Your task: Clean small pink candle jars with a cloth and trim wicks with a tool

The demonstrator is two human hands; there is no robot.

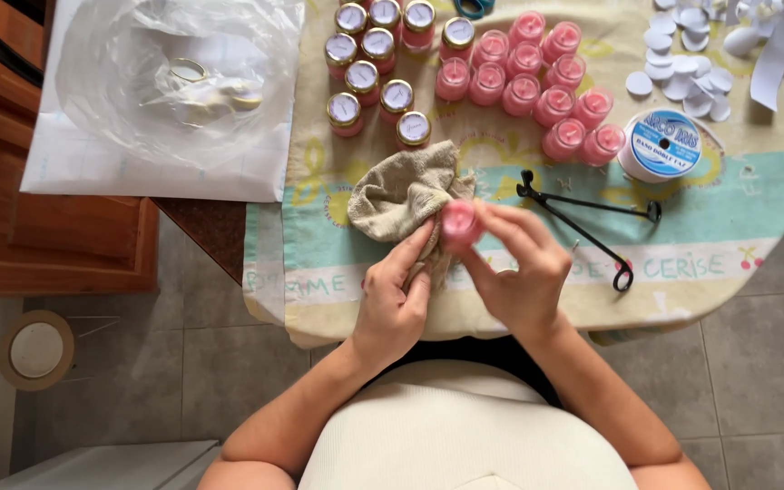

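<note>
My right hand held a small pink candle jar above the table edge, and my left hand pressed a beige cloth on it. I judged about half was done: nine jars had gold lids, about eleven open jars of pink wax waited.

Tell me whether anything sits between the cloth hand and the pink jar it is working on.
Only the beige cloth itself: the left hand presses it against the pink jar, which the right hand holds above the table edge. Nothing else visible lies between them.
</note>
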